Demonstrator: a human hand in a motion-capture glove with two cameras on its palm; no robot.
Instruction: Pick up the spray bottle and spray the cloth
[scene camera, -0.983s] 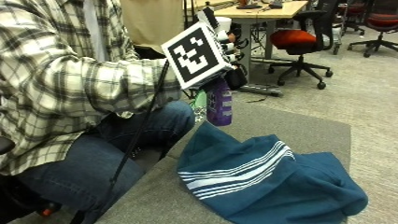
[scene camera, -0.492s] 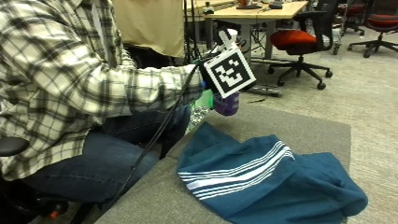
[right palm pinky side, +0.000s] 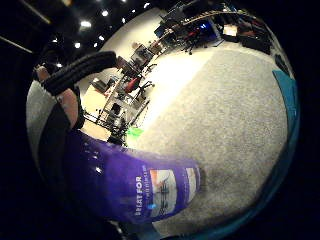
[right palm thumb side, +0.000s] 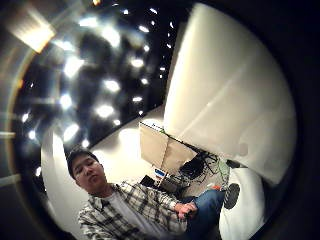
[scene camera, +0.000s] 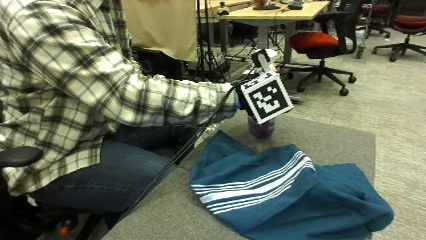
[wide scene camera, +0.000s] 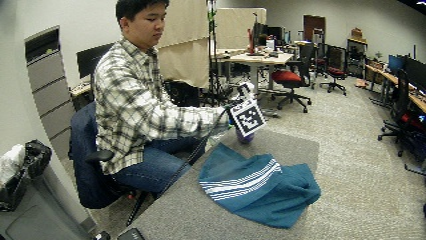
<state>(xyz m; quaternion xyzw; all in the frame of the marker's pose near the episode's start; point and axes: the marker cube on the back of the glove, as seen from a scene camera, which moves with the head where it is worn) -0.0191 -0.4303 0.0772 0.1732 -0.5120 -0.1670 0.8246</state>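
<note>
bottle in hand beside the cloth, spray step pending

grey carpeted tabletop (scene camera: 333, 137) in an open office, desks and red chairs behind. a seated person in a plaid shirt reaches forward with the gloved right hand (scene camera: 247, 97).

findings:
- the spray bottle (scene camera: 261, 127), purple-bodied with a white trigger head, is upright at the far edge of the cloth. only its base and the top of its head show past the hand in the outside view. whether the base rests on the tabletop or is just lifted cannot be told.
- the little finger side palm view shows the purple body (right palm pinky side: 135, 187) filling the space against the palm, with the gloved fingers (right palm pinky side: 80, 70) curled over it. judged: the fingers are closed around the bottle, gripping it near its neck.
- the cloth (scene camera: 286, 195), teal with white stripes, lies bunched on the tabletop just below and in front of the fingers, nearer the person's knees, not touched by the hand.
- nozzle direction cannot be read from any view.

assessment: the pickup looks made or nearly so; spraying is not yet done.

recommendation for the step in hand: raise the bottle clear of the tabletop, turn the wrist so the nozzle faces down toward the striped middle of the cloth, settle one finger on the trigger, then squeeze with the bottle kept near upright so it draws liquid.
</note>
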